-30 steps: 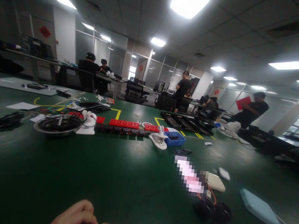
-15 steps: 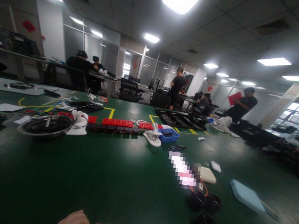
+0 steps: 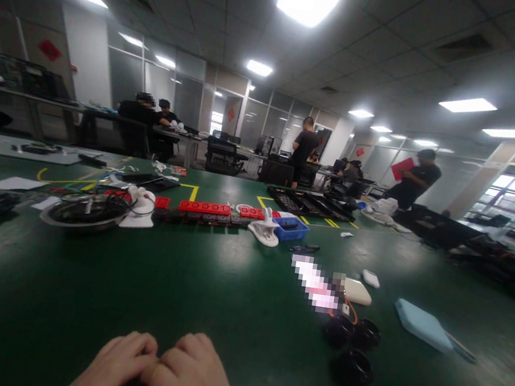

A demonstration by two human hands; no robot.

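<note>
My left hand point(image 3: 117, 362) and my right hand point(image 3: 189, 372) are together at the bottom of the view, over the near edge of the green table point(image 3: 167, 289). Both have curled fingers and touch each other. Something dark shows between and beneath them, mostly hidden, and I cannot make out what it is. To the right of my hands lie several black round parts point(image 3: 354, 368) with orange wires. Beyond these are a blurred-out bright screen point(image 3: 314, 283), a cream case point(image 3: 356, 291) and a light blue case point(image 3: 423, 325).
A metal bowl with black cables point(image 3: 86, 214) stands at the left. Across the middle run red blocks point(image 3: 205, 207), a white clamp point(image 3: 265, 229) and a blue basket point(image 3: 291, 231). Black trays point(image 3: 308, 203) lie farther back. Several people are in the room behind.
Both hands have come farther up into view, showing the backs of the hands, my right forearm and the dark thing between them. The camera view has shifted slightly.
</note>
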